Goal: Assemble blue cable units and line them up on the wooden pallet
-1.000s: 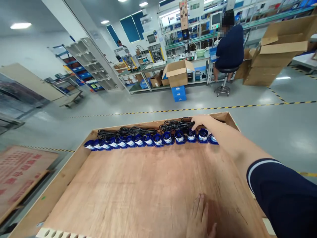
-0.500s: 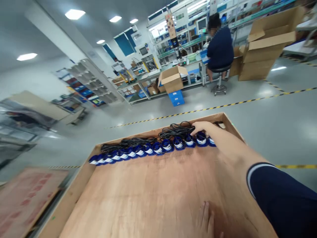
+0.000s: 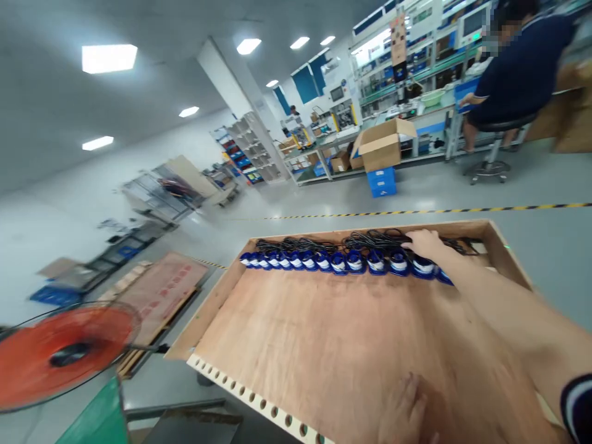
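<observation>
A shallow wooden crate [image 3: 324, 333] with a plywood bottom fills the middle of the view. Along its far wall runs a row of blue round parts with white bands [image 3: 355, 262], with bundled black cables [image 3: 374, 238] behind them. My right hand [image 3: 426, 243] reaches over the right end of the row, its fingers bent round part of the cable bundle; the fingertips are partly hidden. Near the lower edge, my left hand [image 3: 404, 410] rests flat on the plywood, fingers stretched out, holding nothing. It is slightly blurred.
A pale strip with round holes [image 3: 252, 396] lies along the crate's near left edge. Left of it are an orange fan [image 3: 32, 351] and a reddish board [image 3: 161, 296]. A cardboard box [image 3: 379, 148] stands on blue bins beyond; a person [image 3: 518, 74] sits at a bench.
The view has swung left, bringing the fan and holed strip into sight. My right hand stays at the cables above the same end of the row; my left hand remains on the plywood.
</observation>
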### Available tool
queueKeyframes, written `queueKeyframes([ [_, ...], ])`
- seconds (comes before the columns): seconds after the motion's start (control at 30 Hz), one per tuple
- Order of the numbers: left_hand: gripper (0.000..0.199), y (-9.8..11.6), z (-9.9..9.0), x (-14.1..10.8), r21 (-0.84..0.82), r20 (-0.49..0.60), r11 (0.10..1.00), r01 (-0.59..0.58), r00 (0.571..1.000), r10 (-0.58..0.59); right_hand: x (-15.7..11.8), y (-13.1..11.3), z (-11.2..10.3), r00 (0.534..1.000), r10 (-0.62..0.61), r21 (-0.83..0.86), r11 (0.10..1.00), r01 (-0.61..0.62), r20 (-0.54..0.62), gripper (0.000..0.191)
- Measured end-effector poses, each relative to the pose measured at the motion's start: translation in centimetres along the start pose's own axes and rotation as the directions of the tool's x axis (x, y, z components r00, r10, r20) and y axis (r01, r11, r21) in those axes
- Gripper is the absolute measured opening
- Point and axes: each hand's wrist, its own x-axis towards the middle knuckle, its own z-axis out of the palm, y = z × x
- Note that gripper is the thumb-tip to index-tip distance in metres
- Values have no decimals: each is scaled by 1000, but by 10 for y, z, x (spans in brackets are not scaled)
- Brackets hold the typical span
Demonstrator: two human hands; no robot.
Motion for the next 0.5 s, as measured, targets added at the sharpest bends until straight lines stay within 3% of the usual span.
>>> queueKeyframes([
  [0.1,59,8,-23,8,-40,28,995,88,996,-87,-55,3,-12,986,-7,-26,1000,3,-165,38],
  [0.17,53,8,-33,14,-25,28,997,79,997,-78,-98,11,-9,976,50,-59,996,-64,-213,42],
  [0.3,49,5,-40,21,-32,-42,999,-12,999,11,-168,16,13,972,138,-140,976,-166,-188,76],
  [0.4,46,6,-39,23,-105,-91,994,-21,996,12,-178,4,34,974,132,-152,975,-161,-183,98],
  [0.5,42,3,-41,20,-215,-77,976,-34,997,18,-159,-13,50,965,190,-119,970,-213,-180,101],
])
